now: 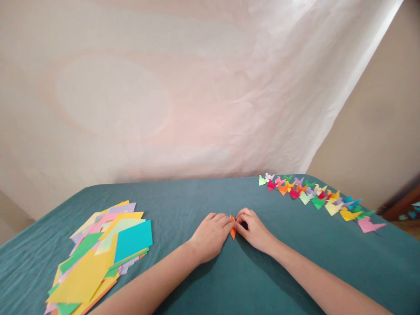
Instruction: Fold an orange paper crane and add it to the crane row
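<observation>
A small folded piece of orange paper (233, 232) stands out narrow and pointed between my two hands, low over the middle of the table. My left hand (212, 235) lies palm down on its left side, with the fingertips closed against the paper's edge. From the right, my right hand (254, 229) pinches the paper between thumb and forefinger, the other fingers curled. Part of the paper is hidden behind the fingers.
A loose pile of coloured paper sheets (83, 267) spreads over the left of the green tablecloth (183, 197). Rows of small folded paper birds (306, 198) line the right edge. Behind the table hangs a pale cloth (197, 87).
</observation>
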Demonstrator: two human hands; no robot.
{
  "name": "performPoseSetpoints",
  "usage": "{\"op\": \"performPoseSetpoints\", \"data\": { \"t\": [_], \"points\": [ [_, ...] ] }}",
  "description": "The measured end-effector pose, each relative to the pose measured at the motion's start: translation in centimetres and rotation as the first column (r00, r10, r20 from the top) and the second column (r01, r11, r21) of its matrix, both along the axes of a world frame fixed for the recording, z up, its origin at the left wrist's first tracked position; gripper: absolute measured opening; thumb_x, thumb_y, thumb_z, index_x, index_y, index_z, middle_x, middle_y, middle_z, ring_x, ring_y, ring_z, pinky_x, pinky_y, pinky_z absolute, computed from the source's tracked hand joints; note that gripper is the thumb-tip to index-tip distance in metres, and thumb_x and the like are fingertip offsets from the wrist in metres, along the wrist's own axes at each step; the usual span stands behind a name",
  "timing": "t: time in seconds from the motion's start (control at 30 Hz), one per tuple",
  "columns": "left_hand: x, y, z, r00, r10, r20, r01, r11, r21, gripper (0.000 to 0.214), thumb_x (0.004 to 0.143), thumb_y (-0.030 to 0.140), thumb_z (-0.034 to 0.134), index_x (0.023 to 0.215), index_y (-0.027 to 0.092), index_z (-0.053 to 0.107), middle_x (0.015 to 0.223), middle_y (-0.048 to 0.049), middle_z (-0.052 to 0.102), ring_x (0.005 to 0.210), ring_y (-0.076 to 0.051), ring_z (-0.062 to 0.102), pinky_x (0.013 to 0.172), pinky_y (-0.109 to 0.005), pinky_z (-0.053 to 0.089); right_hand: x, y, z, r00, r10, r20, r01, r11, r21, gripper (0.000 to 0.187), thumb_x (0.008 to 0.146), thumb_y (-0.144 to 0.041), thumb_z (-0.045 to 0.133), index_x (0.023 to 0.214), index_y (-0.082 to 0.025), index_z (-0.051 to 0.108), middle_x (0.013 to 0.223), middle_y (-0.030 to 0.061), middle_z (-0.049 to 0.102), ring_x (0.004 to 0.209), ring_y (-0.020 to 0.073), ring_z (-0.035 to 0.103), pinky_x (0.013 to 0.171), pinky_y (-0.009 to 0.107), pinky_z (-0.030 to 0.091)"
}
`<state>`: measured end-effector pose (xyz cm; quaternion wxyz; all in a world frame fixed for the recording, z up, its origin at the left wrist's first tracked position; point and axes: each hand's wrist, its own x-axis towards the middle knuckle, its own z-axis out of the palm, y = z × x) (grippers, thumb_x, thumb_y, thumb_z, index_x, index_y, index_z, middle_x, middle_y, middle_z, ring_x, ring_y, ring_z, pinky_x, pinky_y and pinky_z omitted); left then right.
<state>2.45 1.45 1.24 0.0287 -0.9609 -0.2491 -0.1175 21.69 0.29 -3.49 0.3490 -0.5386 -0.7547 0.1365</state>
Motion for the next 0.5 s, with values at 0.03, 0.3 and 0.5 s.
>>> {"op": "performPoseSetpoints", "data": {
  "t": [0.03,0.3,0.5],
  "points": [
    [-0.1,-0.4,-0.3,1.0,0.007,-0.013,-0.007,1.0,0.019,0.029,0.091,0.019,0.039,0.119,0.019,0.049,0.119,-0.005,0.056,0.113,-0.02,0.046,0.096,-0.035,0.032,0.0,0.0,0.0,1.0,0.005,-0.001,-0.005,1.0,0.003,0.014,0.082,-0.024,0.054,0.069,-0.02,0.057,0.085,0.0042,0.056,0.085,0.0187,0.053,0.079,0.033,0.041],
    [-1.0,-1.3,-1.5,0.999,0.047,-0.015,-0.046,0.998,0.053,0.046,0.094,0.042,0.031,0.133,0.019,0.036,0.136,-0.0058,0.043,0.13,-0.023,0.028,0.105,-0.039,0.022,0.1,0.1,0.0,1.0,0.0,0.011,0.0,1.0,0.012,0.014,0.082,-0.022,0.053,0.069,-0.02,0.057,0.086,0.0042,0.056,0.084,0.0183,0.053,0.079,0.033,0.041],
    [-1.1,-1.2,-1.5,0.999,0.047,-0.025,-0.047,0.999,0.019,0.05,0.094,0.047,0.029,0.134,0.018,0.036,0.137,-0.0061,0.041,0.131,-0.024,0.026,0.106,-0.039,0.021,0.0,0.2,-0.2,1.0,-0.017,0.017,0.017,0.999,0.029,0.013,0.081,-0.021,0.054,0.068,-0.02,0.054,0.085,0.0036,0.056,0.082,0.018,0.053,0.078,0.033,0.041]
  ]
}}
